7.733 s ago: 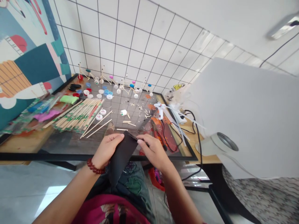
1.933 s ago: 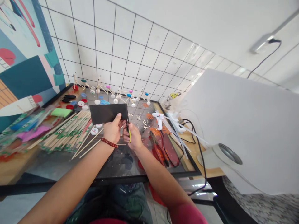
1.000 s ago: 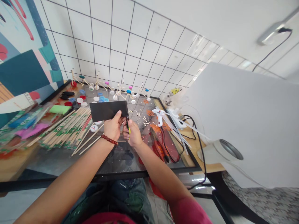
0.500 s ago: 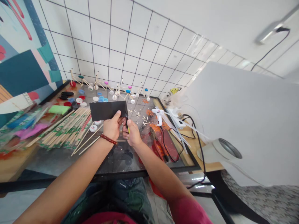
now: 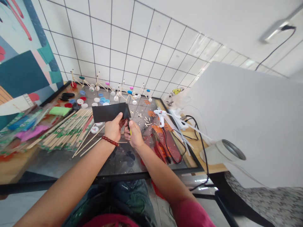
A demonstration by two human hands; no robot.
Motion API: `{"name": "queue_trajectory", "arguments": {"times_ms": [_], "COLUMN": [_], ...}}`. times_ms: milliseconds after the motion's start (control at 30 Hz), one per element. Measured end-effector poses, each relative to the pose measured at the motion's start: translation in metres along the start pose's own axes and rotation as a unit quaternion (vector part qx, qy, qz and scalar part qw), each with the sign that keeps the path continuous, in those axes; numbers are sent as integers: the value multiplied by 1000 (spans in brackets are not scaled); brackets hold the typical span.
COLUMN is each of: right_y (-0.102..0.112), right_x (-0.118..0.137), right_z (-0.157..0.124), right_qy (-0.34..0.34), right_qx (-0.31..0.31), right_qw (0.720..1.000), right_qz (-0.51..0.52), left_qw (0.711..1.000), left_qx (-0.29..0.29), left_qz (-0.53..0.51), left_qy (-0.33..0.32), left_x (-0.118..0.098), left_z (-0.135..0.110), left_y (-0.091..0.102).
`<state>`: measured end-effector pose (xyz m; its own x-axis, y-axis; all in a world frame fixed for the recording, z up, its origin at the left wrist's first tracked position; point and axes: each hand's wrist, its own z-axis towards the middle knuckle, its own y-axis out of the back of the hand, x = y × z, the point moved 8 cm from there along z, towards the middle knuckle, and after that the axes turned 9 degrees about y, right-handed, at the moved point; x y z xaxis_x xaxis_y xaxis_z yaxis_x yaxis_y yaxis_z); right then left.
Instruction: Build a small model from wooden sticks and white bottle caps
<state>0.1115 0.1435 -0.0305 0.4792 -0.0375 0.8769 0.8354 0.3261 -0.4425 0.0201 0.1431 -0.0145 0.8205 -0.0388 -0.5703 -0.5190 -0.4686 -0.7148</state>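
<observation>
A flat black sheet of card (image 5: pixel 106 113) is held up above the table by my left hand (image 5: pixel 113 128), thumb on its face and fingers behind. My right hand (image 5: pixel 134 134) is closed around scissors (image 5: pixel 129 128) with yellow and black on the handle, mostly hidden by the fingers. The dark blades meet the card's right edge, where a narrow strip (image 5: pixel 128 111) stands slightly apart from the sheet. Both hands are close together, nearly touching below the card.
Bundled wooden chopsticks (image 5: pixel 68 129) lie at left. Stick models with bottle caps (image 5: pixel 101 85) line the back. A white glue gun (image 5: pixel 161 116), red-handled pliers (image 5: pixel 161 146) and a black cable (image 5: pixel 174 160) are at right, near a white lamp (image 5: pixel 222 151).
The narrow strip at the card's right edge has parted further from the sheet. The card has shifted slightly to the right and tilted; both hands stay nearly in place.
</observation>
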Motion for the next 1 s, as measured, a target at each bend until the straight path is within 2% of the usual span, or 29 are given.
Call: {"name": "queue_trajectory", "arguments": {"times_ms": [333, 700, 1000], "right_y": [0, 1, 1], "right_x": [1, 0, 1], "right_z": [0, -1, -1], "right_qy": [-35, -61, -50], "right_qx": [-3, -10, -18], "right_qw": [998, 995, 996], "right_qz": [43, 79, 78], "left_qw": [999, 998, 998], "left_qx": [-7, 47, 41], "left_qz": [9, 31, 40], "left_qy": [-30, -15, 4], "left_x": [-7, -4, -1], "left_z": [-2, 2, 0], "left_y": [0, -4, -4]}}
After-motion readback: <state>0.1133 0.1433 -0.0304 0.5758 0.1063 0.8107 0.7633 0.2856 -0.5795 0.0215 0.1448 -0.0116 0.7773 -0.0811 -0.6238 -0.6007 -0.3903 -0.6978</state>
